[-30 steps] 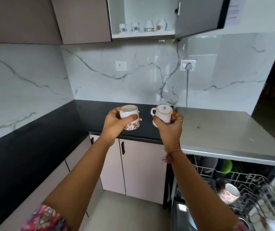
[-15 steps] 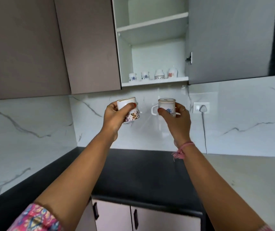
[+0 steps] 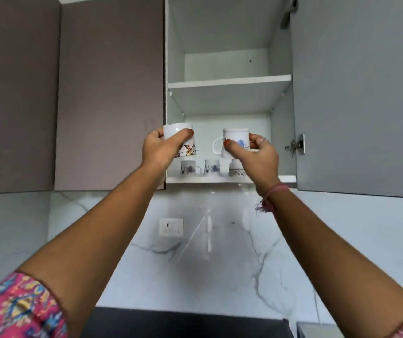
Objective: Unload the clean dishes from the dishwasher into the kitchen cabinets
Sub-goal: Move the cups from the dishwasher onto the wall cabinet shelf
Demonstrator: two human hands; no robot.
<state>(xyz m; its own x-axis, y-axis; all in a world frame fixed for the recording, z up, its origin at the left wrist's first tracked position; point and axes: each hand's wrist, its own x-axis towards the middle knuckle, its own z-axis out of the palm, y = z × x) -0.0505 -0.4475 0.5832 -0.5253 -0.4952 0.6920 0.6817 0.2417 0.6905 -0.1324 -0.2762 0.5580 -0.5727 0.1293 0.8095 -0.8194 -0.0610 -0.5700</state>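
She is holding both arms up at the open cabinet [image 3: 229,93]. Her left hand [image 3: 160,148] is gripping a brown-flowered cup [image 3: 183,140], fingers wrapped round it; her right hand [image 3: 253,154] is pinching a blue-flowered cup [image 3: 235,141]. Just below both grips, three cups [image 3: 211,167] are standing on the bottom shelf [image 3: 285,178].

text: none legible | labels: none | brands: none | numbers: none | signs: none

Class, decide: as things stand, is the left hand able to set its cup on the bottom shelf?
Probably yes: the cabinet door is open, and the left hand holds its cup level with the bottom shelf.
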